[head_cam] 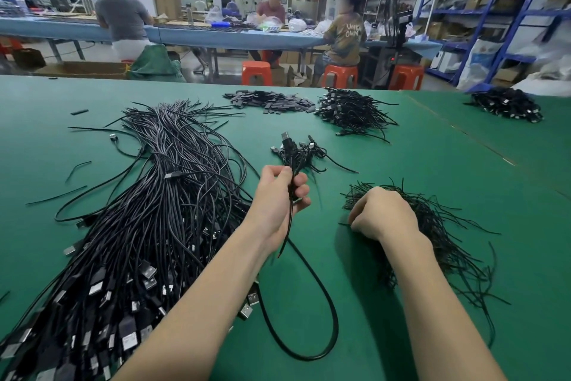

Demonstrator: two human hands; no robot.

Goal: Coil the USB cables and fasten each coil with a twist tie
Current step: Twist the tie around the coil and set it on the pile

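My left hand is closed around a black USB cable, folded so its plug sticks up above my fingers while a long loop hangs down onto the green table. My right hand rests knuckles-up on a loose heap of thin black twist ties, fingers curled into the pile; whether it pinches a tie is hidden. A big bundle of uncoiled USB cables lies to the left. A few tied coils lie just beyond my left hand.
Farther back sit a pile of small black flat pieces and a heap of coiled cables; another heap lies at the far right. Stray cables lie left. People sit at a blue bench behind.
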